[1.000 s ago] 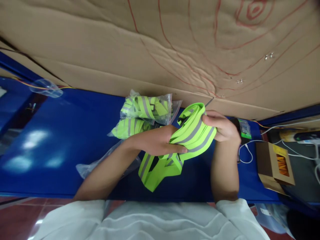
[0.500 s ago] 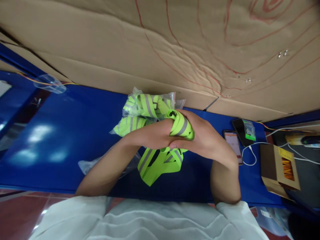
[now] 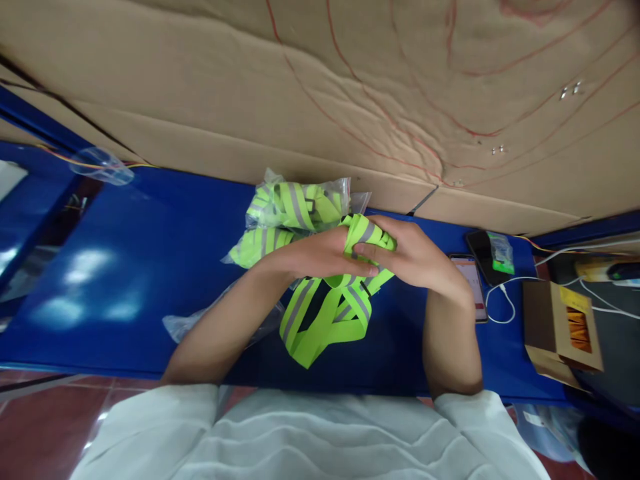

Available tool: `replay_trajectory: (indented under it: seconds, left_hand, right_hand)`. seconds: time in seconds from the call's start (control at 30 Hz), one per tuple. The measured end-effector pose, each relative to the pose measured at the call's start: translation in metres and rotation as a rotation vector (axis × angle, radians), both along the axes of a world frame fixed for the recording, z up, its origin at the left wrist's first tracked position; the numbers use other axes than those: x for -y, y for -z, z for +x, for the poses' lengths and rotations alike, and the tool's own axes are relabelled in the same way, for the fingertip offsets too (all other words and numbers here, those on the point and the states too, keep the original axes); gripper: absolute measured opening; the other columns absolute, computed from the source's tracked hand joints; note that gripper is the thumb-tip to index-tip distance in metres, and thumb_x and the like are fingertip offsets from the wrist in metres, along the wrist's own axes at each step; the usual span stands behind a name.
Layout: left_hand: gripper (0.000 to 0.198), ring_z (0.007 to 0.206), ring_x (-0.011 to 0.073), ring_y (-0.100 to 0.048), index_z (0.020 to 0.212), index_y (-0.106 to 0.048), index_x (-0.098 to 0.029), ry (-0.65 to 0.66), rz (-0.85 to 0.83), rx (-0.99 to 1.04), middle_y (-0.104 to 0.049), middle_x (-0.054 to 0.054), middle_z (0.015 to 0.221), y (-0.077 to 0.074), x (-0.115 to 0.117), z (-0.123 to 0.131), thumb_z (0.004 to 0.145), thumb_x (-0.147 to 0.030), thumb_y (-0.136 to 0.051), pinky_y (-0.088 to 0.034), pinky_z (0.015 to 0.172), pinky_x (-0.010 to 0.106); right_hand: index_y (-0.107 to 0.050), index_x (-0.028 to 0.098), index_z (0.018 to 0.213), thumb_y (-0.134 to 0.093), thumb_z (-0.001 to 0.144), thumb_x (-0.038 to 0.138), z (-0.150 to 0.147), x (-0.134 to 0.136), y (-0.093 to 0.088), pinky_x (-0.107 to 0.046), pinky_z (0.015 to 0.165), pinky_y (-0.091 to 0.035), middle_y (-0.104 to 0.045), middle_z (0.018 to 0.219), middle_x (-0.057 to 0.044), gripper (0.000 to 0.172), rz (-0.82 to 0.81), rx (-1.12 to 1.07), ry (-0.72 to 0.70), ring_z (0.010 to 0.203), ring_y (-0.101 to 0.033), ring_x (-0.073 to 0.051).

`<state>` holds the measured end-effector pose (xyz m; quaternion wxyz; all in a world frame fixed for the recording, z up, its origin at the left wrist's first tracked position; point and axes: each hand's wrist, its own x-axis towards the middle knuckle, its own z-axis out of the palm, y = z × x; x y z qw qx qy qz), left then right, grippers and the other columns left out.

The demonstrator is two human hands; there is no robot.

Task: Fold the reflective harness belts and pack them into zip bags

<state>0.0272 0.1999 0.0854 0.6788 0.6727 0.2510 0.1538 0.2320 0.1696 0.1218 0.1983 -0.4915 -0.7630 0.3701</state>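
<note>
Between both hands is a rolled neon-yellow reflective strap [image 3: 367, 233] with a grey stripe. My left hand [image 3: 330, 257] closes on its left side, fingers reaching under the roll. From the right, my right hand [image 3: 407, 253] wraps round it with the thumb across the front. Loose loops of the same strap [image 3: 325, 327] hang below the hands over the blue table, with a black buckle near the right hand. Behind the left hand lie clear plastic bags [image 3: 300, 203] packed with similar straps. A clear plastic bag [image 3: 185, 325] lies partly under the left forearm.
A cardboard wall [image 3: 200, 100] with red lines rises behind the blue table [image 3: 125, 267]. To the right are a lit phone [image 3: 470, 287], a dark phone [image 3: 483, 257], a white cable [image 3: 507, 303] and an open cardboard box [image 3: 543, 320]. A clear plastic cup [image 3: 103, 167] lies at back left.
Both hands have shifted their grip around the roll, and the right thumb now lies across its front. The roll has turned and moved slightly right; a buckle now shows below it.
</note>
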Motion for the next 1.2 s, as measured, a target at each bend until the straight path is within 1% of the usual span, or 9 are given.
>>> replay_trajectory:
  seconds: [0.13, 0.3, 0.47, 0.6, 0.8, 0.9, 0.97, 1.07, 1.2]
  left_hand:
    - [0.030, 0.099, 0.0223, -0.073, 0.104, -0.074, -0.017, -0.019, -0.124, 0.040, -0.077, 0.004, 0.103, 0.000, 0.005, 0.007, 0.084, -0.038, -0.083, -0.058, 0.087, 0.033]
    - [0.035, 0.097, 0.0229, -0.075, 0.111, -0.076, -0.018, -0.037, -0.235, 0.111, -0.079, 0.006, 0.106, 0.007, 0.011, 0.016, 0.081, -0.033, -0.089, -0.061, 0.088, 0.035]
    - [0.031, 0.090, 0.0191, -0.074, 0.102, -0.078, -0.016, 0.093, -0.319, 0.147, -0.080, 0.003, 0.099, 0.009, 0.011, 0.015, 0.078, -0.029, -0.091, -0.061, 0.085, 0.031]
    - [0.032, 0.089, 0.0181, -0.072, 0.102, -0.077, -0.015, 0.155, -0.367, 0.183, -0.079, 0.004, 0.099, 0.010, 0.009, 0.011, 0.079, -0.034, -0.089, -0.060, 0.084, 0.029]
    - [0.025, 0.088, 0.0169, -0.067, 0.100, -0.075, -0.015, 0.212, -0.095, 0.060, -0.075, 0.002, 0.094, 0.009, 0.006, 0.002, 0.087, -0.036, -0.081, -0.055, 0.084, 0.026]
    - [0.026, 0.081, 0.0159, -0.064, 0.095, -0.073, -0.016, 0.258, -0.158, 0.066, -0.072, 0.001, 0.088, 0.007, 0.008, 0.006, 0.085, -0.039, -0.082, -0.054, 0.075, 0.025]
    - [0.032, 0.079, 0.0164, -0.064, 0.096, -0.071, -0.016, 0.166, -0.225, 0.062, -0.071, 0.001, 0.086, 0.005, 0.012, 0.011, 0.084, -0.043, -0.083, -0.053, 0.071, 0.026]
    - [0.039, 0.092, 0.0204, -0.068, 0.111, -0.070, -0.017, 0.004, -0.110, 0.024, -0.074, 0.003, 0.101, 0.003, 0.019, 0.017, 0.088, -0.047, -0.081, -0.056, 0.083, 0.030]
    - [0.037, 0.119, 0.0261, -0.068, 0.122, -0.071, -0.018, 0.060, 0.178, -0.012, -0.075, 0.007, 0.123, 0.000, 0.020, 0.012, 0.097, -0.047, -0.073, -0.052, 0.105, 0.033]
  right_hand:
    - [-0.074, 0.018, 0.115, -0.068, 0.100, 0.046, 0.001, 0.009, -0.008, -0.033, 0.086, -0.052, -0.079, 0.107, -0.006, 0.032, 0.120, -0.009, 0.098, 0.095, -0.073, -0.024]
    - [-0.076, 0.020, 0.099, -0.071, 0.098, 0.051, 0.012, 0.016, -0.021, -0.034, 0.076, -0.054, -0.076, 0.090, -0.003, 0.031, 0.124, -0.063, 0.239, 0.082, -0.069, -0.023]
    - [-0.079, 0.021, 0.105, -0.079, 0.092, 0.055, 0.030, 0.014, -0.025, -0.035, 0.076, -0.059, -0.078, 0.097, -0.003, 0.036, -0.039, -0.155, 0.153, 0.084, -0.070, -0.023]
    - [-0.078, 0.021, 0.110, -0.079, 0.091, 0.056, 0.033, 0.010, -0.020, -0.033, 0.081, -0.060, -0.079, 0.101, -0.002, 0.039, -0.030, -0.151, 0.116, 0.090, -0.072, -0.022]
    - [-0.073, 0.020, 0.116, -0.077, 0.093, 0.054, 0.020, 0.001, -0.006, -0.029, 0.083, -0.055, -0.078, 0.108, -0.003, 0.041, -0.065, -0.125, -0.041, 0.096, -0.071, -0.021]
    - [-0.072, 0.020, 0.108, -0.076, 0.092, 0.058, 0.018, -0.003, -0.002, -0.028, 0.078, -0.053, -0.076, 0.101, -0.002, 0.042, -0.128, -0.176, -0.031, 0.089, -0.069, -0.019]
    - [-0.071, 0.019, 0.106, -0.075, 0.092, 0.059, 0.019, -0.005, -0.001, -0.028, 0.078, -0.052, -0.075, 0.100, -0.003, 0.043, -0.098, -0.164, 0.006, 0.089, -0.068, -0.019]
    - [-0.070, 0.018, 0.105, -0.071, 0.095, 0.059, 0.022, -0.005, 0.000, -0.027, 0.079, -0.050, -0.074, 0.099, -0.003, 0.042, -0.034, -0.127, 0.027, 0.090, -0.068, -0.018]
    - [-0.070, 0.018, 0.124, -0.067, 0.099, 0.059, 0.020, -0.003, -0.003, -0.028, 0.083, -0.052, -0.075, 0.111, -0.004, 0.048, -0.057, -0.073, -0.102, 0.096, -0.069, -0.019]
